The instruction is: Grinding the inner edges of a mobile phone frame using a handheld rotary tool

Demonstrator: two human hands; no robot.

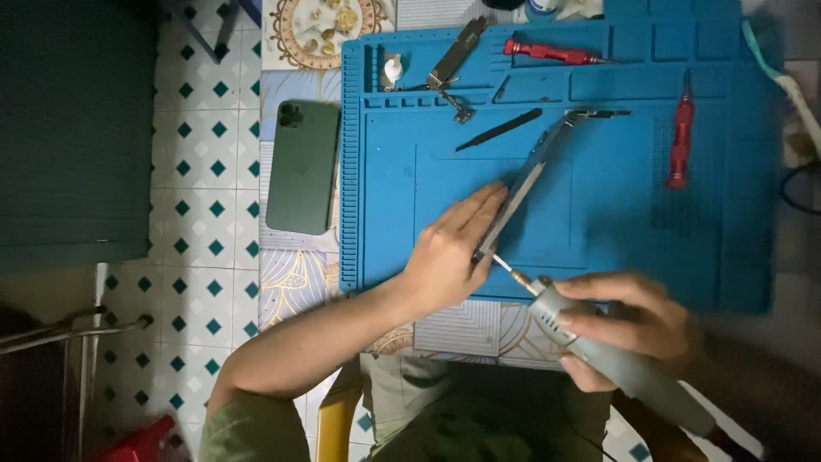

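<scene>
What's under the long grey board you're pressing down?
The blue silicone work mat lies under the long grey board. The left hand covers its near end.
</scene>
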